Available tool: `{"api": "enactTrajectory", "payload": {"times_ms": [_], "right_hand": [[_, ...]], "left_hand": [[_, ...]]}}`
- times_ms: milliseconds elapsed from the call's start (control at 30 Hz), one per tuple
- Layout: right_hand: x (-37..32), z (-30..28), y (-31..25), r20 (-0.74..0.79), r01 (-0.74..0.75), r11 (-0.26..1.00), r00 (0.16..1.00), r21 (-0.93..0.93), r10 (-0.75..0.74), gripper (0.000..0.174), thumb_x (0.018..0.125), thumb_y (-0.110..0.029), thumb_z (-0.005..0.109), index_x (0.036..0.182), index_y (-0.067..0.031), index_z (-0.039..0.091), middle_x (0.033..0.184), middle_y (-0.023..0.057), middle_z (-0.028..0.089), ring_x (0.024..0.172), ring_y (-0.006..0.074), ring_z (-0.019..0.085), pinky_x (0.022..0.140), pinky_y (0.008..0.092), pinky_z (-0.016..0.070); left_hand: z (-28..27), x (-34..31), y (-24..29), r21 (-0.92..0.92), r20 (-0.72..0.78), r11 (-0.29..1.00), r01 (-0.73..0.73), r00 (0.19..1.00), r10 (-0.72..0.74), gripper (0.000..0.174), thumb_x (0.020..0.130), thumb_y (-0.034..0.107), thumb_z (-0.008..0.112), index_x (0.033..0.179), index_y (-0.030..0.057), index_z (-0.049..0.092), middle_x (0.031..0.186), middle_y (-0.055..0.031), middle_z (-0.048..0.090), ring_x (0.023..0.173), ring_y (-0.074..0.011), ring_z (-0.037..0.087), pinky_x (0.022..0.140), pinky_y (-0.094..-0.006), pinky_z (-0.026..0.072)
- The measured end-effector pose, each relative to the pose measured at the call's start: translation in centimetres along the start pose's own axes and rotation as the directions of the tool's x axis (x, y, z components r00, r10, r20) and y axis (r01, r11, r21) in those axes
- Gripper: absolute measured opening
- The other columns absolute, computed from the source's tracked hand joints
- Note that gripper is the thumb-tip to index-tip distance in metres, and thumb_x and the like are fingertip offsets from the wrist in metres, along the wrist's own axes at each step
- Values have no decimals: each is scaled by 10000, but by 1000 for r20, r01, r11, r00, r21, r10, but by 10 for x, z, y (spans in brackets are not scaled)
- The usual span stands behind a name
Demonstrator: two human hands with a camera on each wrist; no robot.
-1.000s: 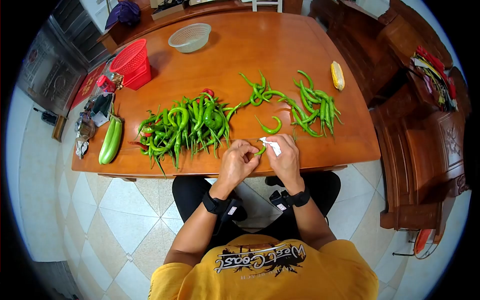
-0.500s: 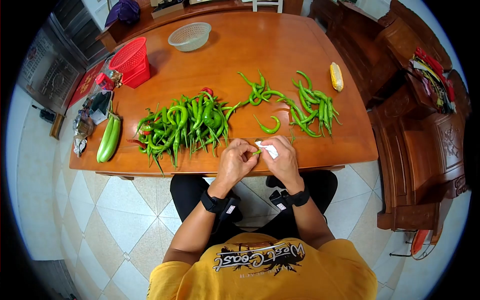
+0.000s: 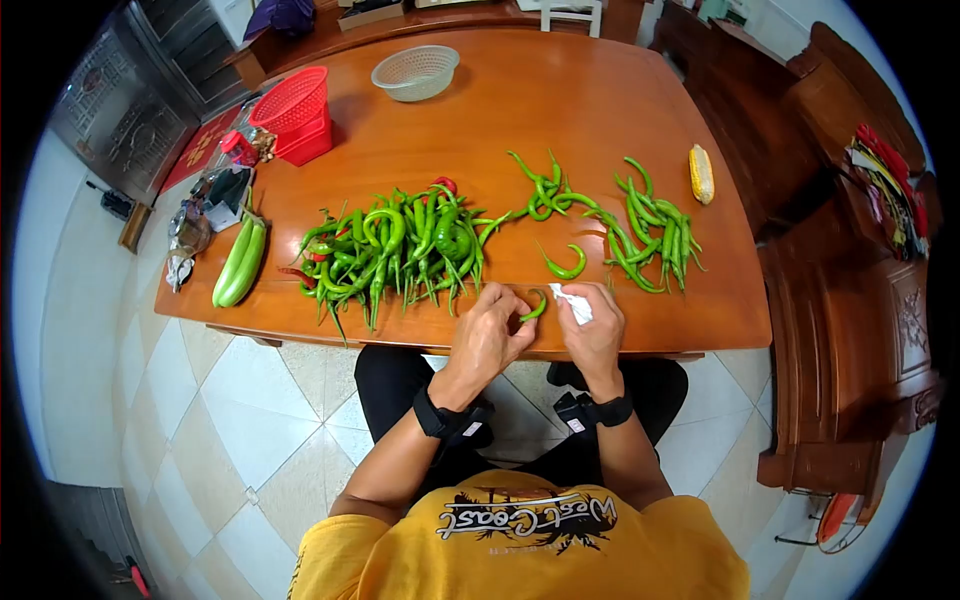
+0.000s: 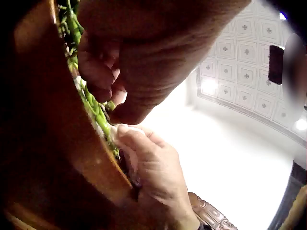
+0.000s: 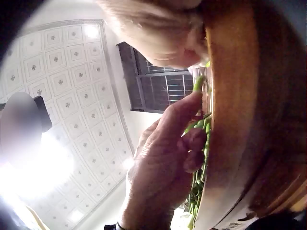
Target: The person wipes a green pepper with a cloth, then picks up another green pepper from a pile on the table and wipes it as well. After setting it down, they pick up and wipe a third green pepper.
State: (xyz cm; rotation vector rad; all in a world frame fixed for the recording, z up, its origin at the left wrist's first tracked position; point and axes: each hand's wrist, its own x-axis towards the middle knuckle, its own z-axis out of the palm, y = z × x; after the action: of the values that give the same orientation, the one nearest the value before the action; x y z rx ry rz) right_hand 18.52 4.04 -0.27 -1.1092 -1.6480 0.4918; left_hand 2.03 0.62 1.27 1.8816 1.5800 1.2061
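At the table's near edge my left hand pinches a small curved green chili between thumb and finger. My right hand, just right of it, grips a crumpled white tissue; a small gap parts the tissue from the chili. A large heap of green chilies with a few red ones lies left of the hands. One curved chili rests alone beyond them, with smaller groups behind and to the right. In the right wrist view the chili tip sticks out from the left fingertips.
Two long pale green eggplants lie at the left, near a glass jar and a red-lidded container. Red baskets and a pale colander stand farther back. A corn cob lies at the right edge.
The two hands have moved slightly apart, and more of the held chili shows between them. The head view has shifted, so the table sits a little farther right in it.
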Motion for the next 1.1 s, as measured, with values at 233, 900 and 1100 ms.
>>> {"api": "enactTrajectory", "payload": {"times_ms": [233, 900, 1100], "right_hand": [[0, 0, -1, 10, -36, 999, 999, 11, 36, 170, 776, 17, 694, 938, -7, 648, 896, 153, 646, 840, 349, 623, 746, 402, 506], [-2, -6, 7, -176, -56, 982, 980, 182, 89, 160, 790, 37, 695, 936, -1, 642, 907, 125, 639, 798, 255, 639, 724, 325, 506], [-1, -7, 7, -132, -96, 978, 984, 188, 122, 154, 796, 28, 691, 940, -1, 644, 897, 129, 642, 794, 263, 637, 717, 338, 504]], "left_hand": [[-75, 29, 8, 417, -352, 907, -52, 912, 213, 121, 774, 99, 777, 838, 44, 689, 911, -92, 647, 568, -187, 585, 516, -306, 475], [20, 55, 7, 412, 192, 868, -277, 958, 215, 261, 813, 101, 705, 1063, 33, 664, 1143, -124, 616, 874, -346, 666, 705, -433, 554], [20, 58, 6, 429, 199, 866, -258, 962, 188, 221, 811, 120, 720, 1003, 24, 664, 1063, -134, 610, 857, -352, 649, 689, -448, 541]]}}
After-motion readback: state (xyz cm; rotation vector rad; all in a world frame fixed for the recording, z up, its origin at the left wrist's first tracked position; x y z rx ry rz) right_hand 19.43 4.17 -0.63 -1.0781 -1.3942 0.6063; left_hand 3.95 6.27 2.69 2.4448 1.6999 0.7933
